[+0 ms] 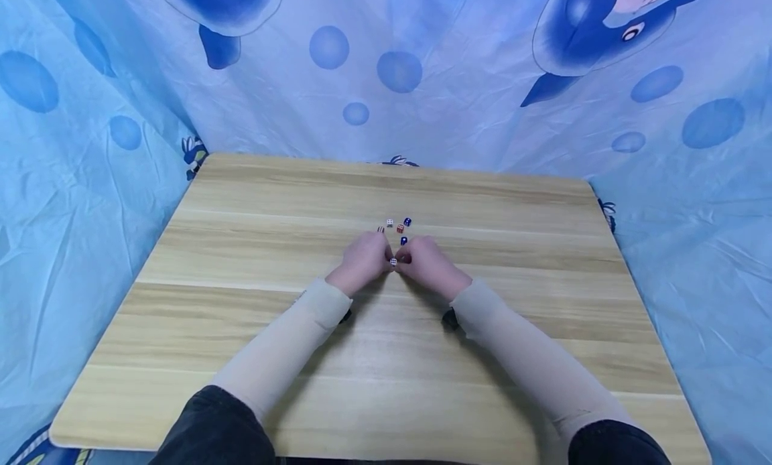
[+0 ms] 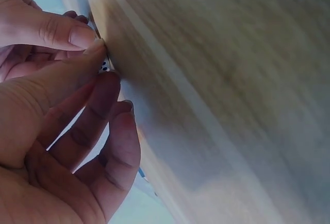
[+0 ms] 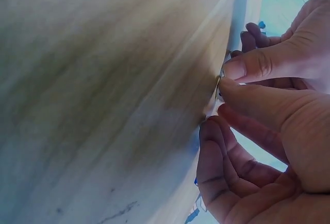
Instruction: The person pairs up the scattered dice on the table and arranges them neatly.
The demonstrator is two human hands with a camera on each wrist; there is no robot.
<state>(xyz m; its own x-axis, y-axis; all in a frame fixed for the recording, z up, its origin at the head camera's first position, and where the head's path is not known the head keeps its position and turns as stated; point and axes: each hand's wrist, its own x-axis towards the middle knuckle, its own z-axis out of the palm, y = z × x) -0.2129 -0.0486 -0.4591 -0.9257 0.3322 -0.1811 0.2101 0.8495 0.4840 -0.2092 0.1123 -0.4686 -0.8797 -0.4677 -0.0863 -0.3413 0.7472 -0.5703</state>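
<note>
A small white die point(image 1: 393, 262) with dark pips sits between the fingertips of both hands, low over the table. My left hand point(image 1: 364, 258) pinches it from the left with thumb and fingertips; in the left wrist view a dotted face of the die point(image 2: 104, 66) peeks out. From the other side my right hand point(image 1: 427, 264) holds it, its thumb meeting the left thumb. In the right wrist view the die is almost hidden behind the fingers. Just beyond the hands lie a blue die point(image 1: 404, 240), a red die point(image 1: 400, 228), and another die point(image 1: 380, 230) partly covered by the left hand.
Slightly farther back are a white die point(image 1: 389, 222) and a second blue die point(image 1: 407, 222). The wood-grain table point(image 1: 241, 204) has rounded corners. A blue sheet point(image 1: 458, 130) with cartoon prints hangs behind and along both sides.
</note>
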